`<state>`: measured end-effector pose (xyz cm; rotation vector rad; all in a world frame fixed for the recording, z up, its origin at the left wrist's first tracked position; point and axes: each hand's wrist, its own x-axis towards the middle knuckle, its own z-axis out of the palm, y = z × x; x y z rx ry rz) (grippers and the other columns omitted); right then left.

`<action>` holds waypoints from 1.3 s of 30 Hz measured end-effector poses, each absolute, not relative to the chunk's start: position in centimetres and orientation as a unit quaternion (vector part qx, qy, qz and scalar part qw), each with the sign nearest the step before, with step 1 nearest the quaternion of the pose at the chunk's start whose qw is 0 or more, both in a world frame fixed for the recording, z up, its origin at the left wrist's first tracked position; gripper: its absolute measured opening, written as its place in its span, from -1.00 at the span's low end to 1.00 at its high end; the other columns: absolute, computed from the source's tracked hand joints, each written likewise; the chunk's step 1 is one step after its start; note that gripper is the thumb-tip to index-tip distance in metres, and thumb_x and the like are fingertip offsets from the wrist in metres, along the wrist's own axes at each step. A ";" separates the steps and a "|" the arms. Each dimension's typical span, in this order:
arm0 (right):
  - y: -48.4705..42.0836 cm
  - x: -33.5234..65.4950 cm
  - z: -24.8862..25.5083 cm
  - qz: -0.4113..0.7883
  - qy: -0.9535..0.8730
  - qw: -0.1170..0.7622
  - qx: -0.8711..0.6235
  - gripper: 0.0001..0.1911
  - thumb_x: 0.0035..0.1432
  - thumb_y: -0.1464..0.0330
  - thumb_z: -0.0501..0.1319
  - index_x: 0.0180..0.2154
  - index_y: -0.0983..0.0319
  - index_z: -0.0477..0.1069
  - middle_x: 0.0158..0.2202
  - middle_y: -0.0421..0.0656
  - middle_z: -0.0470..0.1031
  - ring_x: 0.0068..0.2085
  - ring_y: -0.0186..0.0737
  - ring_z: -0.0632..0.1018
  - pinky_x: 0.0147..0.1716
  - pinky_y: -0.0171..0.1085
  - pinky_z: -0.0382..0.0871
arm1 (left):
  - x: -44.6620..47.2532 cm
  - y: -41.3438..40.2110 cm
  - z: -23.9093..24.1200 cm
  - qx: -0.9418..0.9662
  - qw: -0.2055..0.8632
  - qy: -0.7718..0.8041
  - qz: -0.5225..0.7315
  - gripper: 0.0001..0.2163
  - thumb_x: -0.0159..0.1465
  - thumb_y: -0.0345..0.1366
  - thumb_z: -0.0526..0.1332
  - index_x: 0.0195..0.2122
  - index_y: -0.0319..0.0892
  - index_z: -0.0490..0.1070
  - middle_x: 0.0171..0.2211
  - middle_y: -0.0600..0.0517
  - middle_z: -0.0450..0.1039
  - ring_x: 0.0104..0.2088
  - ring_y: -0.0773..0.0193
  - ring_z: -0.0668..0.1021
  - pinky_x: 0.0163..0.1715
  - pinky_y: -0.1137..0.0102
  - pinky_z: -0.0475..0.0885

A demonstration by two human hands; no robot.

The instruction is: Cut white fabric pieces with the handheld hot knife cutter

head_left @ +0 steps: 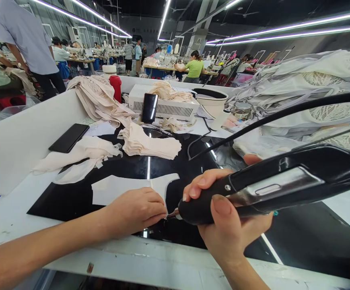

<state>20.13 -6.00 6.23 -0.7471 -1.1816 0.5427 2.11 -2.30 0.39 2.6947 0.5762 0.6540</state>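
Note:
My right hand [226, 225] is wrapped round a black corded handheld electric cutter [277, 181], its narrow metal tip pointing left. That tip touches or nearly touches the lower right corner of a white cut fabric piece [111, 191], right beside my left fingertips. My left hand [141, 207] has its fingers pressed together on this corner, pinching it against the glossy black mat [63, 201]; the exact grip is partly hidden. The fabric piece lies flat, with a curved right edge. Behind it sits a stack of cream fabric pieces [151, 143].
Left of the stack are loose cream pieces [75, 157] and a black phone [69, 138]. Another phone [149, 108] leans against a white vented box [169, 108]. Tall fabric piles [322, 92] stand at right. The cutter's black cable [271, 121] arches over the table. People work at sewing tables beyond.

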 end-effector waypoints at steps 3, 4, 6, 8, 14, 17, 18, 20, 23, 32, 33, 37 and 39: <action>-6.1 20.1 6.3 0.251 -0.536 0.737 -0.326 -0.48 0.30 0.11 0.43 0.22 -0.14 0.34 -0.33 -0.25 0.44 -0.49 -0.21 0.50 -0.57 -0.20 0.47 | 2.2 -2.3 0.4 0.939 0.136 0.225 0.223 -0.78 0.61 -0.33 0.12 -0.13 -0.15 0.56 -0.15 -0.02 0.64 -0.16 0.20 0.63 -0.13 0.37 0.50; -6.2 20.1 6.3 0.256 -0.535 0.739 -0.320 -0.49 0.30 0.13 0.43 0.21 -0.14 0.36 -0.33 -0.25 0.45 -0.49 -0.22 0.50 -0.56 -0.20 0.47 | 2.3 -2.3 0.4 0.939 0.129 0.230 0.220 -0.79 0.60 -0.33 0.14 -0.14 -0.16 0.55 -0.15 -0.02 0.63 -0.16 0.20 0.63 -0.14 0.37 0.50; -6.2 20.1 6.3 0.263 -0.534 0.742 -0.309 -0.50 0.30 0.16 0.44 0.21 -0.14 0.38 -0.33 -0.25 0.46 -0.48 -0.22 0.52 -0.56 -0.21 0.48 | 2.5 -2.2 0.2 0.940 0.120 0.236 0.214 -0.85 0.57 -0.34 0.19 -0.15 -0.16 0.54 -0.16 0.00 0.62 -0.16 0.19 0.62 -0.13 0.36 0.51; -6.1 20.2 6.3 0.264 -0.534 0.743 -0.304 -0.50 0.31 0.18 0.44 0.21 -0.14 0.38 -0.32 -0.26 0.48 -0.48 -0.22 0.53 -0.55 -0.21 0.49 | 2.8 -2.1 0.1 0.942 0.111 0.239 0.210 -0.91 0.53 -0.38 0.25 -0.16 -0.16 0.51 -0.19 0.02 0.59 -0.17 0.19 0.61 -0.14 0.35 0.51; -5.5 20.1 6.4 0.259 -0.533 0.768 -0.244 -0.50 0.23 0.30 0.50 0.16 -0.02 0.46 -0.35 -0.27 0.54 -0.52 -0.25 0.52 -0.62 -0.24 0.50 | 3.0 -2.2 0.2 0.936 0.073 0.218 0.266 -0.87 0.49 -0.53 0.22 -0.21 -0.19 0.44 -0.15 -0.02 0.52 -0.09 0.18 0.58 0.00 0.35 0.50; -5.4 20.0 6.5 0.269 -0.524 0.773 -0.238 -0.51 0.22 0.32 0.51 0.15 -0.02 0.48 -0.35 -0.27 0.57 -0.51 -0.25 0.55 -0.61 -0.25 0.51 | 2.9 -2.1 0.1 0.941 0.092 0.196 0.261 -0.83 0.49 -0.57 0.16 -0.18 -0.18 0.44 -0.18 0.00 0.52 -0.12 0.20 0.59 0.01 0.36 0.50; -5.4 20.0 6.5 0.271 -0.521 0.774 -0.238 -0.51 0.22 0.33 0.51 0.15 -0.02 0.49 -0.35 -0.27 0.57 -0.51 -0.26 0.56 -0.61 -0.26 0.52 | 2.8 -2.1 0.1 0.943 0.099 0.195 0.251 -0.82 0.49 -0.58 0.15 -0.16 -0.17 0.44 -0.19 0.00 0.53 -0.13 0.20 0.59 0.00 0.36 0.50; -5.5 20.0 6.5 0.273 -0.519 0.774 -0.238 -0.51 0.22 0.33 0.51 0.14 -0.02 0.50 -0.34 -0.27 0.57 -0.51 -0.26 0.57 -0.61 -0.26 0.53 | 2.7 -2.0 -0.2 0.946 0.106 0.197 0.237 -0.82 0.50 -0.57 0.14 -0.13 -0.17 0.46 -0.18 0.00 0.54 -0.14 0.19 0.60 -0.02 0.35 0.51; -5.5 20.0 6.5 0.274 -0.518 0.775 -0.238 -0.51 0.22 0.33 0.51 0.14 -0.02 0.50 -0.35 -0.27 0.57 -0.51 -0.26 0.57 -0.61 -0.26 0.52 | 2.3 -2.0 -0.5 0.947 0.101 0.195 0.234 -0.82 0.51 -0.55 0.14 -0.08 -0.18 0.48 -0.15 -0.02 0.58 -0.14 0.19 0.62 -0.04 0.34 0.52; -5.5 20.1 6.6 0.269 -0.520 0.771 -0.251 -0.52 0.21 0.31 0.52 0.13 -0.03 0.51 -0.35 -0.26 0.57 -0.50 -0.25 0.56 -0.61 -0.25 0.52 | 1.3 -1.6 -0.2 0.956 0.100 0.124 0.247 -0.83 0.56 -0.47 0.13 0.00 -0.23 0.52 -0.08 -0.06 0.65 -0.04 0.16 0.67 0.05 0.32 0.56; -5.5 20.0 6.6 0.269 -0.521 0.770 -0.251 -0.52 0.21 0.31 0.52 0.13 -0.03 0.51 -0.35 -0.27 0.57 -0.50 -0.25 0.57 -0.61 -0.26 0.52 | 1.2 -1.6 -0.3 0.955 0.100 0.121 0.250 -0.83 0.57 -0.46 0.13 0.00 -0.22 0.53 -0.10 -0.06 0.65 -0.05 0.17 0.67 0.05 0.33 0.57; -5.6 20.0 6.6 0.263 -0.525 0.771 -0.249 -0.52 0.22 0.31 0.51 0.13 -0.02 0.50 -0.35 -0.27 0.56 -0.50 -0.25 0.57 -0.61 -0.26 0.50 | 1.3 -1.6 -0.4 0.952 0.082 0.118 0.271 -0.81 0.58 -0.41 0.12 -0.07 -0.21 0.55 -0.12 -0.07 0.65 -0.05 0.19 0.67 0.06 0.34 0.57; -5.6 20.1 6.6 0.263 -0.525 0.770 -0.251 -0.52 0.22 0.31 0.51 0.13 -0.01 0.49 -0.35 -0.27 0.56 -0.51 -0.25 0.57 -0.61 -0.26 0.51 | 1.3 -1.7 -0.5 0.952 0.078 0.116 0.274 -0.80 0.59 -0.41 0.12 -0.09 -0.22 0.55 -0.12 -0.08 0.65 -0.05 0.19 0.67 0.07 0.34 0.58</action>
